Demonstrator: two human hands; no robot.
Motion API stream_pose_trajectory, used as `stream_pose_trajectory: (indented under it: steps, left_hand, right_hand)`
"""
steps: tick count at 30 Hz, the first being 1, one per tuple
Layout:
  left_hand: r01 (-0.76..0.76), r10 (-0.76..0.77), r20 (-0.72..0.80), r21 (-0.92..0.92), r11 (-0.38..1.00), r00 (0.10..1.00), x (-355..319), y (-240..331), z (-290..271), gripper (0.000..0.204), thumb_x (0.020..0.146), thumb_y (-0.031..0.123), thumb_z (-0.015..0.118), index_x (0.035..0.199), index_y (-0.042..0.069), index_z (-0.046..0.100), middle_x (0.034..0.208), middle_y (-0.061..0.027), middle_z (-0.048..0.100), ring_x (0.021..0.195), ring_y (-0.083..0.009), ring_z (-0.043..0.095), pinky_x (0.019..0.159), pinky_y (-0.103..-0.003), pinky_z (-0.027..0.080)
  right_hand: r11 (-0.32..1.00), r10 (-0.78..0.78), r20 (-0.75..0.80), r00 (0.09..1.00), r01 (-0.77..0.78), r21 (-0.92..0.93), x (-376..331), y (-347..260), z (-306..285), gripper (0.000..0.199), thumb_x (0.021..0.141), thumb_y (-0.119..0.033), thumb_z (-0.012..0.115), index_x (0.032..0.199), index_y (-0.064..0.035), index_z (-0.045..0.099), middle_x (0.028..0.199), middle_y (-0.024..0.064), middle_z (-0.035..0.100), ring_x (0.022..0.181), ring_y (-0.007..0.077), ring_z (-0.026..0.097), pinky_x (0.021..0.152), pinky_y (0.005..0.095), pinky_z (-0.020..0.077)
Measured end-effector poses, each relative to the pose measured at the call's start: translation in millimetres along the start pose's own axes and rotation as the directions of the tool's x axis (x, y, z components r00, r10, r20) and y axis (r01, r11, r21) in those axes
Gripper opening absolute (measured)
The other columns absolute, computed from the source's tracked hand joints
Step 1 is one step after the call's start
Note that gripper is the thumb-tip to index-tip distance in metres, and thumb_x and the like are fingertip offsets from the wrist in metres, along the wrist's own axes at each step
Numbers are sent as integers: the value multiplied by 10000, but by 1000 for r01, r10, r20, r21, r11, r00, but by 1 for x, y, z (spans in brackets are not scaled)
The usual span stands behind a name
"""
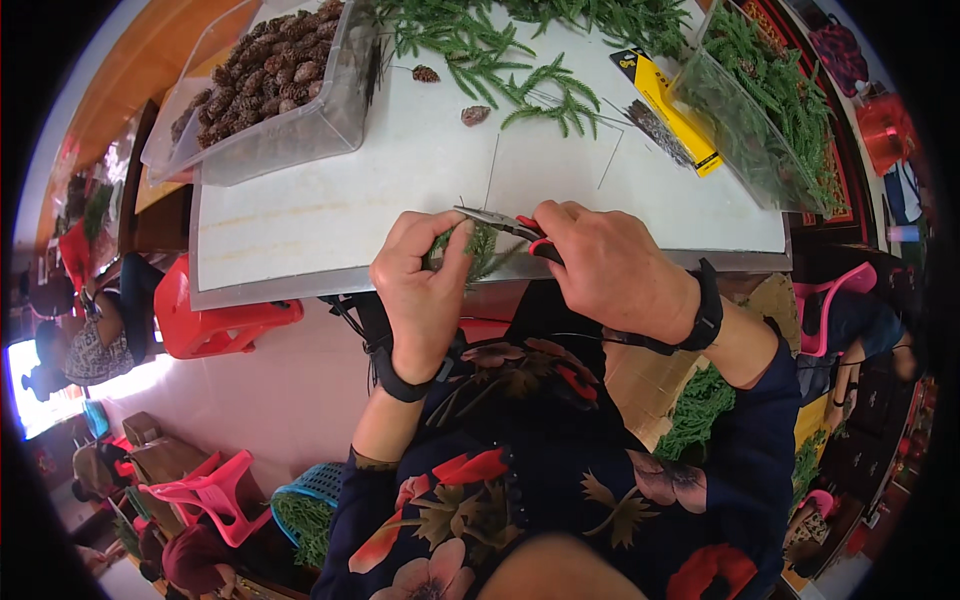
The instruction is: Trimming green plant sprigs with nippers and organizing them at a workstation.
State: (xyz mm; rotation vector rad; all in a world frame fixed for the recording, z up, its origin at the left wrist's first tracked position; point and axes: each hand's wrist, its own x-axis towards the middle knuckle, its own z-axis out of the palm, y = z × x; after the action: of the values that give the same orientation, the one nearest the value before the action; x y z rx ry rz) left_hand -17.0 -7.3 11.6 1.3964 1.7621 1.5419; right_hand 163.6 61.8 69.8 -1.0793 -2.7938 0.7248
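Left hand: the left hand (pixel 425 290) is seen in the middle of the frame, at the near edge of the table (pixel 400 170). It is closed around a small green sprig (pixel 478 250), which is pinched between thumb and fingers.

Right hand: the right hand (pixel 605 270) is just beside the left one, a little to the right. It is clenched on the red handles of the pliers (pixel 505 224).

Pliers: the metal tip is pointed to the left and is laid across the top of the sprig, touching it or nearly so. Whether the tip is closed on a wire cannot be told.

Sprig: it is held upright above the table edge, between the two hands.

Wires: thin straight wires (pixel 492 170) are seen on the white table, just above the hands.

Cones: a clear box of pine cones (pixel 265 75) stands in the upper left, and two loose cones (pixel 475 115) lie near the middle top.

Branches: loose green branches (pixel 520 60) are spread along the top, and a clear bin (pixel 770 110) full of them stands in the upper right. A yellow card (pixel 665 105) lies beside the bin.

Step in hand: it is judged that the sprig stem is being worked with the pliers, probably bound or trimmed.

Next move: a steady pinch of the sprig is called for, and a small, controlled squeeze or turn of the pliers, kept away from the fingers.

Surroundings: red and pink stools (pixel 215 320) are seen in the lower left.
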Motion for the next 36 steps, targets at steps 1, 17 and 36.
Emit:
stream_pose_trajectory:
  steps: [1,17,36]
  left_hand:
    - [-21,20,-43,-1,1000,999,0,0,2,81,776,-27,683,856,-20,675,750,-82,604,644,-157,548,602,-252,426]
    - [-53,53,-182,5,999,982,-1,-8,-4,58,803,-17,665,857,-3,649,790,-70,614,655,-151,554,615,-245,431]
    - [-104,108,4,-207,973,994,-4,-1,-6,31,880,-4,606,903,-10,626,910,-68,667,831,-118,582,768,-247,462]
  right_hand:
    - [1000,0,-19,1000,0,-7,1,0,1,288,774,-55,664,1004,-27,492,854,151,578,757,377,601,635,441,481]
    - [937,34,-181,983,32,347,-2,-9,34,151,883,-89,597,990,-5,530,817,172,599,723,358,588,624,398,451]
    - [809,74,-60,995,-24,588,2,1,53,182,931,-131,562,1063,-7,538,786,154,578,703,288,560,691,342,451]
